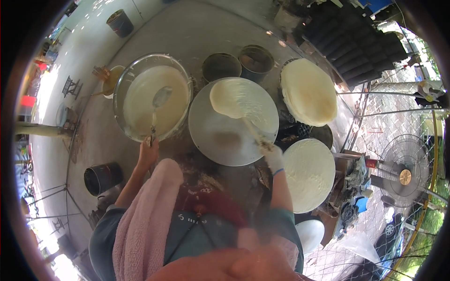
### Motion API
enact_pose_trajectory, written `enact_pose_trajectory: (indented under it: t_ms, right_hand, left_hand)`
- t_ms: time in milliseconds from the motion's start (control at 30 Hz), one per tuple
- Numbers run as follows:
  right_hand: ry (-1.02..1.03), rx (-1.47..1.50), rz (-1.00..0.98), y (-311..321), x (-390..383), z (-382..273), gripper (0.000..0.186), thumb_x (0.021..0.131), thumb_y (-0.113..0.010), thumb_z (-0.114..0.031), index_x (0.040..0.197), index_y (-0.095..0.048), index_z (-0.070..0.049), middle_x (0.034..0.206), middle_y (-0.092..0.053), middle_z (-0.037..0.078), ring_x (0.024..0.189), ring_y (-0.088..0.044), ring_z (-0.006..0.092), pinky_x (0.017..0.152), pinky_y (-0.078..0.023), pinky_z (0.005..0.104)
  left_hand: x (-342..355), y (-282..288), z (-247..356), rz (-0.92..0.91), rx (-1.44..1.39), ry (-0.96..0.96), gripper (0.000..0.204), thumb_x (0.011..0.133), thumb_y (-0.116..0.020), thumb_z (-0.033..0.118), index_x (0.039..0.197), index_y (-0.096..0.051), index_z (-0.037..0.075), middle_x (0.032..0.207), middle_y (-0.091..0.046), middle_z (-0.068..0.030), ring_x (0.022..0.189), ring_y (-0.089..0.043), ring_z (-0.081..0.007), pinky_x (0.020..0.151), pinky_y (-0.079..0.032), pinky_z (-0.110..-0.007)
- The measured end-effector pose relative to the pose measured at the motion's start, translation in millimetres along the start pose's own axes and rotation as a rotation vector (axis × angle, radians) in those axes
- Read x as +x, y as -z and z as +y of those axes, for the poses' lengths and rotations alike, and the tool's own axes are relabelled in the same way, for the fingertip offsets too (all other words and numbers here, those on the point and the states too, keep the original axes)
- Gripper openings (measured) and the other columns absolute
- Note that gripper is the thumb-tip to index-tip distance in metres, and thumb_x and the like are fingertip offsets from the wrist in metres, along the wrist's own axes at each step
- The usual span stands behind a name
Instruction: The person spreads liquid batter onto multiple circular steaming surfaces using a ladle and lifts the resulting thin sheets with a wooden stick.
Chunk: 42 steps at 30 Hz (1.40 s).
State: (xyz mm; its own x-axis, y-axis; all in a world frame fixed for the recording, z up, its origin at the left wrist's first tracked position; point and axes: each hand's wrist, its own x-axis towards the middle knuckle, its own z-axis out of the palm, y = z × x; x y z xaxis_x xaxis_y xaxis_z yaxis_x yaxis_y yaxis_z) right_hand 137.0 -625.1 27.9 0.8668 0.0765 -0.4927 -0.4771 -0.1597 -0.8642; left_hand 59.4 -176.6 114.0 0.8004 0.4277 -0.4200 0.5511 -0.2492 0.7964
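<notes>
My left hand [149,151] is closed around the handle of a metal ladle [162,97]. The ladle's bowl is over or in the pale batter [140,91] inside a large metal basin [116,117]. On the right, my right hand [272,155], in a white glove with a blue cuff, grips the handle of a long pale spreader [251,127]. It reaches onto a round flat griddle [201,133]. Batter [255,96] lies streaked over the griddle's far part. The spreader's head is hard to tell from the batter there.
Two stacks of round pale sheets, one far right [309,93] and one nearer [308,175], flank the griddle. Two dark buckets [221,67] stand behind it. A black bucket [103,178] lies at left. A large fan [404,175] and wire fence stand at right.
</notes>
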Motion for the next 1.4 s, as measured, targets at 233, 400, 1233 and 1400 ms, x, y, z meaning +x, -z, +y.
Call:
enact_pose_trajectory:
  t_ms: [233,400,1233,1400]
  right_hand:
    - [-0.105,0.046,-0.114,-10.5,18.2,-6.7,0.034,0.079,-0.064,-0.006,0.113,-0.060,-0.006,0.076,-0.058,-0.002,0.056,-0.047,0.0047,0.047,-0.036,0.0177]
    - [-0.179,-0.126,-0.200,20.7,21.5,-1.2,0.031,0.080,-0.064,-0.007,0.110,-0.061,-0.005,0.075,-0.059,-0.003,0.052,-0.044,0.0031,0.042,-0.033,0.0179]
    - [-0.336,-0.047,-0.391,3.3,-25.9,-11.4,0.034,0.078,-0.066,-0.010,0.110,-0.060,-0.005,0.071,-0.056,-0.001,0.055,-0.048,0.0042,0.040,-0.033,0.0166]
    - [-0.253,0.597,-0.142,-43.3,-119.4,40.1,0.037,0.080,-0.062,-0.002,0.116,-0.055,-0.002,0.095,-0.060,0.009,0.065,-0.056,0.0104,0.053,-0.047,0.0188]
  left_hand:
    - [-5.8,0.7,-31.4,0.086,0.118,-0.059,0.024,0.087,-0.051,0.023,0.080,-0.050,0.001,0.059,-0.051,-0.0053,0.048,-0.048,-0.0134,0.045,-0.040,-0.031]
    - [-2.2,2.8,-36.2,0.069,0.285,-0.255,0.023,0.087,-0.051,0.021,0.085,-0.053,-0.001,0.059,-0.053,-0.0091,0.055,-0.053,-0.0180,0.053,-0.043,-0.035]
    - [33.8,-2.2,-22.5,-0.395,1.142,-0.747,0.018,0.087,-0.047,0.018,0.092,-0.051,0.002,0.073,-0.058,-0.0168,0.069,-0.059,-0.0375,0.062,-0.047,-0.045]
    - [0.1,-0.6,-18.8,-0.698,0.847,-0.386,0.018,0.087,-0.051,0.019,0.092,-0.053,0.002,0.081,-0.060,-0.0190,0.075,-0.058,-0.0386,0.066,-0.046,-0.044]
